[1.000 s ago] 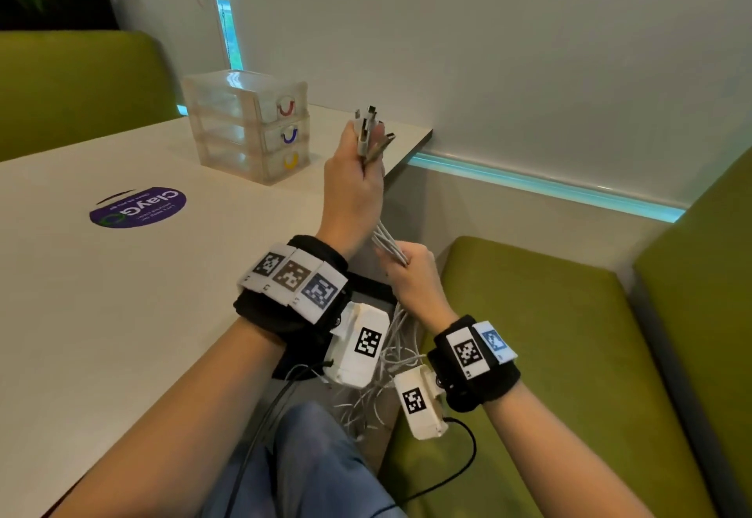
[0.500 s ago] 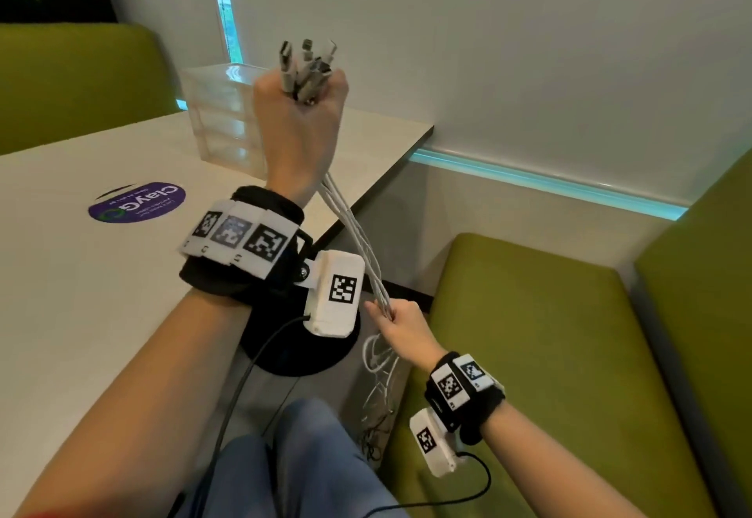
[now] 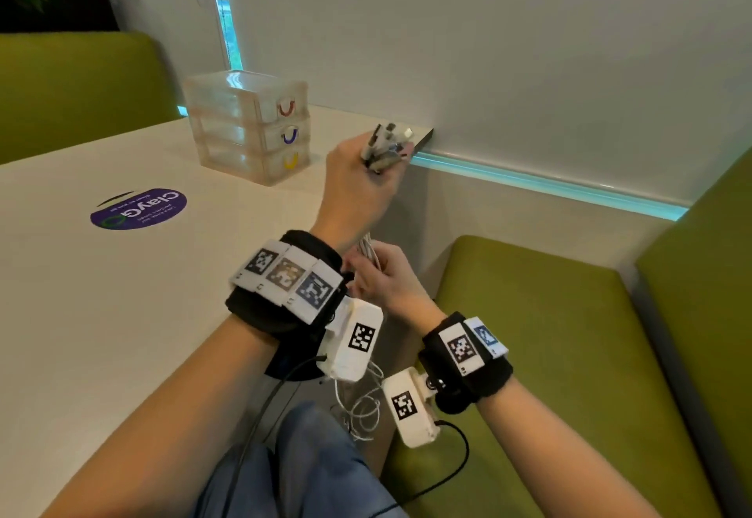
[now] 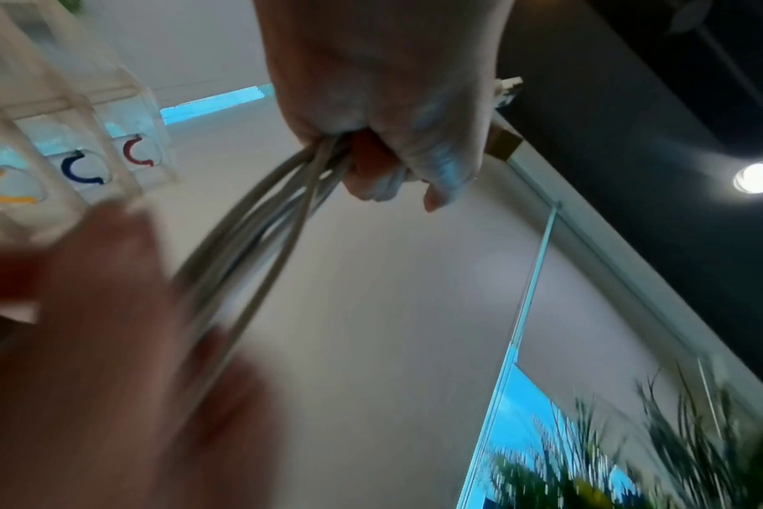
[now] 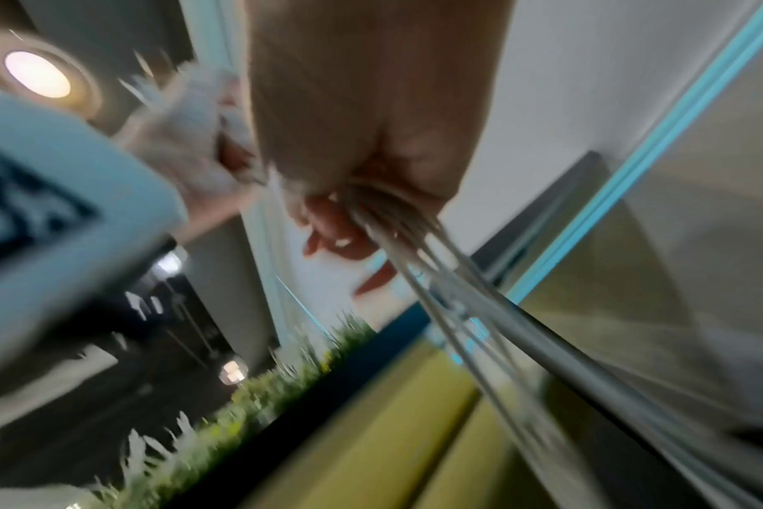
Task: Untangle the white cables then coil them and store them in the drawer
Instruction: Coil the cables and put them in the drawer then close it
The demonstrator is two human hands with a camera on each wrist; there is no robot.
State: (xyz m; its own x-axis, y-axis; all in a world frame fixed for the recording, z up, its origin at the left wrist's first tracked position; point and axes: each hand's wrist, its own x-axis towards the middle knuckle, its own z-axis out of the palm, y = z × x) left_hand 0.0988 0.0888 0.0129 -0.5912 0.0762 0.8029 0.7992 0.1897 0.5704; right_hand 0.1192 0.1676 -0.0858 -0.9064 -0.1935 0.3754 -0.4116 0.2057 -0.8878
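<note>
My left hand (image 3: 362,187) grips a bundle of several white cables (image 4: 258,248) in a fist over the table's right edge; their plug ends (image 3: 386,147) stick out above the fist. Just below, my right hand (image 3: 386,277) holds the same strands (image 3: 368,251) close under the left wrist. In the right wrist view the cables (image 5: 436,275) run out of the curled fingers. The loose rest of the cables (image 3: 364,407) hangs in loops between the table and the seat. The clear drawer unit (image 3: 248,130) stands at the table's far side, its three drawers closed.
The white table (image 3: 101,314) carries a purple round sticker (image 3: 138,208). A green bench seat (image 3: 549,354) lies to the right, with a white wall behind. Black wires run from the wrist cameras across my lap (image 3: 309,460).
My left hand has come down from high in front of the drawers to the table's right edge. My right hand has moved back up the cables, close under the left wrist.
</note>
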